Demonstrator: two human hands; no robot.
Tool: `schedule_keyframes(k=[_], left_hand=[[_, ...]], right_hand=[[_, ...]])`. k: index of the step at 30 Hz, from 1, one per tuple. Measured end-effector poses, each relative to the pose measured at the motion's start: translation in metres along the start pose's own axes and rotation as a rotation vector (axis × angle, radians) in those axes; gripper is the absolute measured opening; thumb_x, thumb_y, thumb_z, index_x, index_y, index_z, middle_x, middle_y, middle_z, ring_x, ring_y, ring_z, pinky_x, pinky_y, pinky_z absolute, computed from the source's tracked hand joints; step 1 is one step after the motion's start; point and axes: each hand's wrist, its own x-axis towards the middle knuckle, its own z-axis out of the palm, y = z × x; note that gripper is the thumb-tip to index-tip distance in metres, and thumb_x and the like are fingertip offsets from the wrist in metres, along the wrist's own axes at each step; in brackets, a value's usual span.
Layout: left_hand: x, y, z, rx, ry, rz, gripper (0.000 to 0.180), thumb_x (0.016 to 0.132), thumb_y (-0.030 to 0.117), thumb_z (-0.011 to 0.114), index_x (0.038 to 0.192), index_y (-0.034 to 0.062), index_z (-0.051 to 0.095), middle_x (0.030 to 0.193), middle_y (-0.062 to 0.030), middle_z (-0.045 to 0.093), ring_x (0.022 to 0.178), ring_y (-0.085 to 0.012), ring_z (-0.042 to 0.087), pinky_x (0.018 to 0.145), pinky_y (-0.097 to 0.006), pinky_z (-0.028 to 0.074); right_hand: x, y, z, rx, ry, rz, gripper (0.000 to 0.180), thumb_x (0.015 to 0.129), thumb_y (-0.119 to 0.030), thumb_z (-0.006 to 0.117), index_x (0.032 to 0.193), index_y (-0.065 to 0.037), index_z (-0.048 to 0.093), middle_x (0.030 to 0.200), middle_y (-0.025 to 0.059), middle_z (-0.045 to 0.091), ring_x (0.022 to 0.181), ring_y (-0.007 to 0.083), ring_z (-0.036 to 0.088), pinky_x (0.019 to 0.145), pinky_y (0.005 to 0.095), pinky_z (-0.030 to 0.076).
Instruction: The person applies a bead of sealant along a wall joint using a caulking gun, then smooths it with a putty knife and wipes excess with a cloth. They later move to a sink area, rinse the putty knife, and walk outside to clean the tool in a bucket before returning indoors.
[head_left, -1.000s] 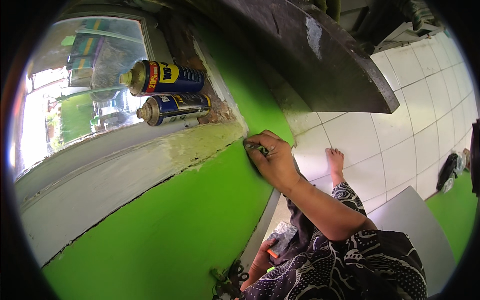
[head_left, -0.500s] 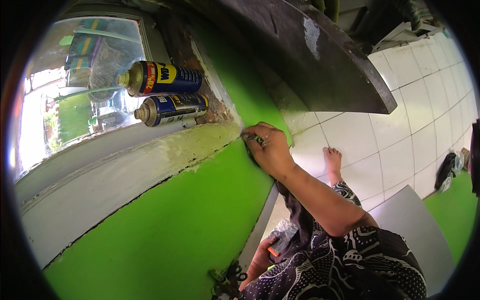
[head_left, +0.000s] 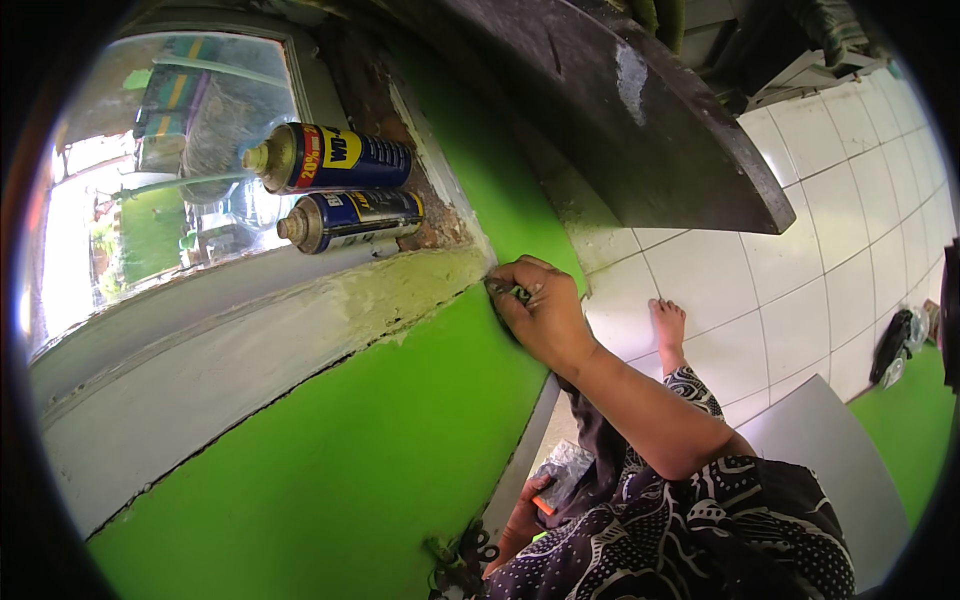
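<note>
The small dark piece (head_left: 517,292) sits pinched in the right hand (head_left: 540,315), pressed at the corner where the pale sill (head_left: 300,330) meets the green wall (head_left: 330,470). It is mostly hidden by the fingers (head_left: 505,285); only a dark, greenish bit shows, too small to tell its shape.

The right hand's fingers are closed narrowly on that piece, thumb and forefinger tips together, knuckles toward the camera, the forearm running down and right to a dark patterned sleeve (head_left: 700,520).

Left of and above the fingers, two blue-and-yellow spray cans (head_left: 340,190) lie on their sides in the rusty window recess, one above the other, nozzles pointing left toward the glass (head_left: 150,200). The sill below them is chipped, with a dark crack along its lower edge. Above and right of the fingers a dark slab (head_left: 620,110) juts out from the wall.

Well below the fingers, the left hand (head_left: 525,520) is curled near a clear plastic bag (head_left: 565,465) and an orange object (head_left: 543,505); how tightly it grips cannot be told. Scissors (head_left: 465,555) lie just left of it.

Right of the fingers is a white tiled floor (head_left: 800,270), with a bare foot (head_left: 668,330) on it and a grey board (head_left: 830,450) lower right.
</note>
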Motion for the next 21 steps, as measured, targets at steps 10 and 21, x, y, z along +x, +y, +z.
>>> schedule_keyframes(k=[10, 21], left_hand=[[0.004, 0.000, -0.004, -0.026, 0.028, 0.013, 0.044, 0.086, 0.023, 0.050, 0.122, -0.0021, 0.052, 0.118, -0.0204, 0.060, 0.104, -0.0333, 0.061, 0.096, -0.044, 0.046], [-0.007, 0.006, 0.001, -0.106, -0.042, -0.027, 0.043, 0.086, 0.023, 0.051, 0.120, -0.0027, 0.054, 0.115, -0.0200, 0.062, 0.102, -0.0332, 0.062, 0.095, -0.043, 0.047]], right_hand=[[0.004, -0.003, -0.001, -0.041, -0.005, -0.053, 0.016, 0.073, -0.001, 0.064, 0.089, -0.001, 0.066, 0.086, 0.0149, 0.065, 0.079, 0.0318, 0.063, 0.072, 0.0353, 0.049], [-0.003, 0.023, 0.001, -0.078, 0.143, 0.071, 0.016, 0.072, -0.002, 0.064, 0.088, -0.001, 0.064, 0.086, 0.0148, 0.064, 0.081, 0.0336, 0.062, 0.073, 0.0361, 0.049]])
